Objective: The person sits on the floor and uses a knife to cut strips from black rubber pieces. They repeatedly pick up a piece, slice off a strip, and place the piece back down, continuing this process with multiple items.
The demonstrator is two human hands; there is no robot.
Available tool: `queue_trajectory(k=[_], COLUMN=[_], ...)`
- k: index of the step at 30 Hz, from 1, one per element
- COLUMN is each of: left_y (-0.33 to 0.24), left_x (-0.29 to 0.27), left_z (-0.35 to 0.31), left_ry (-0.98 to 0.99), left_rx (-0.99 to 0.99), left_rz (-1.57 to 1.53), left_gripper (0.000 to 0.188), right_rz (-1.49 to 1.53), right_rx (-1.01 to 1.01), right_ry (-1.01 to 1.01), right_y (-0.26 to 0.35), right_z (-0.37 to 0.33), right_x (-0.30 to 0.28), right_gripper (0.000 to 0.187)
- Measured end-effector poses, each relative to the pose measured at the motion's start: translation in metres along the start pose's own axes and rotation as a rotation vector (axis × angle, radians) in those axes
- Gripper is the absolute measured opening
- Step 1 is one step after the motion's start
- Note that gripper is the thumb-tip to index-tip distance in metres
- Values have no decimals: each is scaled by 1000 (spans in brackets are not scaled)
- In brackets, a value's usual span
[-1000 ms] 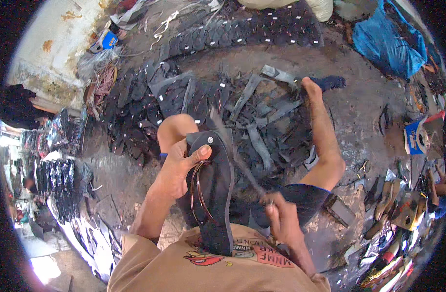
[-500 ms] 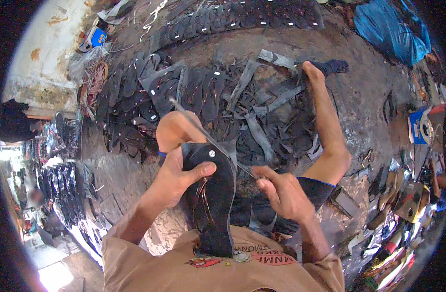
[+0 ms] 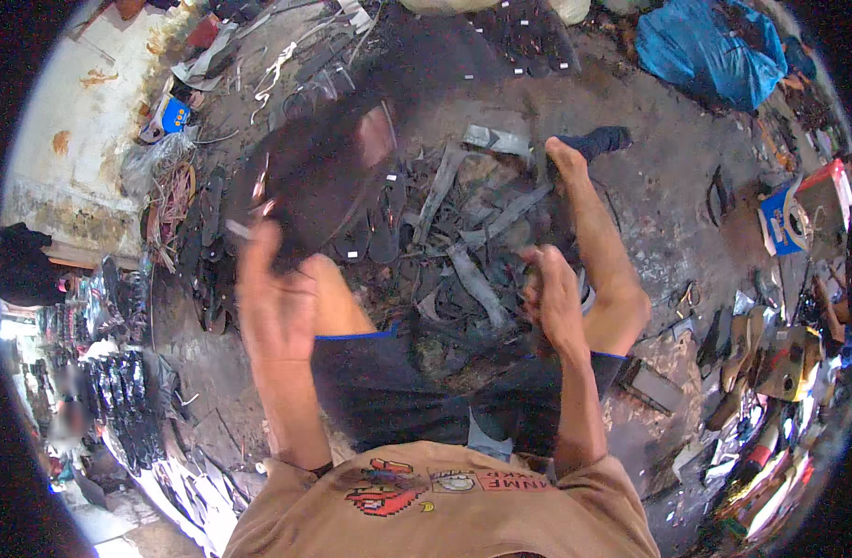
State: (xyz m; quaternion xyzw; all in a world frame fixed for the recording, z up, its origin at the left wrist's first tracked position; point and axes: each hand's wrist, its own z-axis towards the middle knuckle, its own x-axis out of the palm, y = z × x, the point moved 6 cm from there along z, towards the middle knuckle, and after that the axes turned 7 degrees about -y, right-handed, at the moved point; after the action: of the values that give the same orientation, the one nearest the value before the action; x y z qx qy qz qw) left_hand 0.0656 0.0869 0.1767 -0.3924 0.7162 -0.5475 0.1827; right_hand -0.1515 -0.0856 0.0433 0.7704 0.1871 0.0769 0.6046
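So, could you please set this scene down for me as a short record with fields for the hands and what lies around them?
Left hand: motion-blurred, at a dark, flat, sandal-like shape; grip unclear
Right hand: fingers curled; whether it holds anything is unclear
Floor between the legs: long, flat grey strips
Beyond the left knee: black flat sandals
Upper right: crumpled blue plastic bag
Far right: blue-and-white box
Clothing: tan printed shirt, dark shorts with blue hems
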Motion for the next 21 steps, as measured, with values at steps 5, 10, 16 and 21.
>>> queue_trajectory(k=[5,10,16,21], left_y=[24,57,74,106], left_x=[19,44,38,22], left_z=[-2,-13,-24,-38], left_ry=[8,-40,-110,-18], left_rx=[-128,-236,-273,-258], left_rz=[-510,-654,-633,-447], left_gripper=[29,22,23,33], right_rz=[4,-283,-386,-538], right_rx=[-228,-227,18,-191], right_ry=[-99,87,219,183], right_y=[29,0,-26,-11], right_z=[-83,-173,-214,-140], right_x=[-24,-17,-29,-15], right_gripper=[29,33,32,25])
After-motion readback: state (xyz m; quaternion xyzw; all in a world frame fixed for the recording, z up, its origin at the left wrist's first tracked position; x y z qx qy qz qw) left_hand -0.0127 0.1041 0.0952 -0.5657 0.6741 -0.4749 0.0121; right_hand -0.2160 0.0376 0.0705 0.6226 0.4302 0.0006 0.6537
